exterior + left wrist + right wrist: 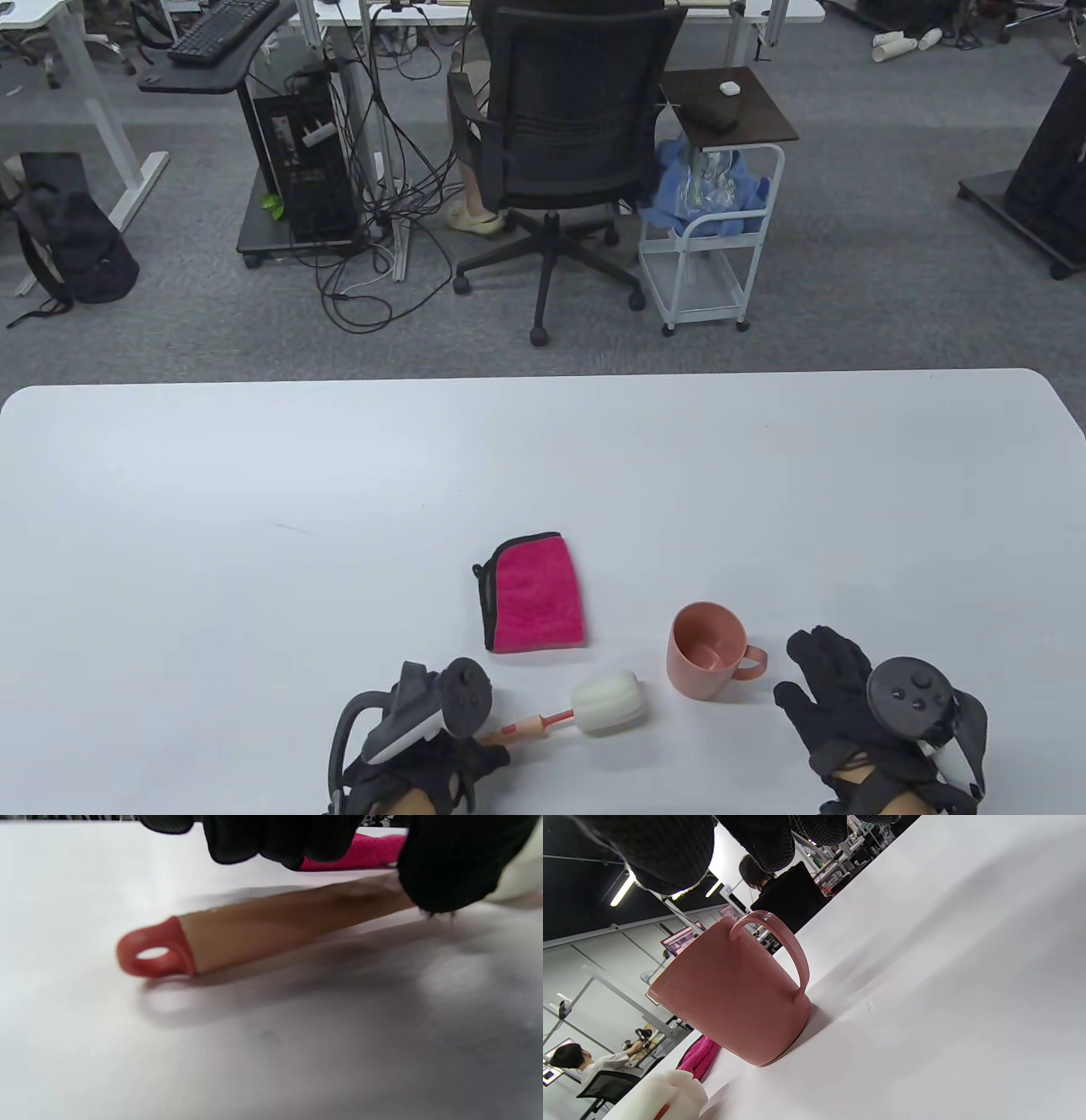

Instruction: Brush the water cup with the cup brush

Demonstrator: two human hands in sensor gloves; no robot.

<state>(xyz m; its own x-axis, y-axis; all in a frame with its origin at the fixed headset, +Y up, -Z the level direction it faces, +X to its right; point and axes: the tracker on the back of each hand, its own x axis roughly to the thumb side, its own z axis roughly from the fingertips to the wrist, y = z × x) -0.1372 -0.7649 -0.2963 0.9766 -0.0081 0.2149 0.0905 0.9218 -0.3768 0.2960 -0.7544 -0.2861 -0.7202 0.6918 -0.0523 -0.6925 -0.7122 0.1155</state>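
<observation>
The pink water cup (707,652) stands upright on the white table (339,509), its handle pointing right; the right wrist view shows it close (734,997). The cup brush lies on the table left of it, with a white sponge head (604,701) and a wooden handle (519,729) that ends in a red loop (155,952). My left hand (441,755) is over the handle's end. Its fingers (271,836) hang just above the handle, and one fingertip (445,866) touches it. My right hand (827,688) is open and spread flat, right of the cup's handle, apart from it.
A folded magenta cloth (534,594) with a black edge lies behind the brush and left of the cup. Beyond the table's far edge are an office chair (560,144) and a small white cart (721,195).
</observation>
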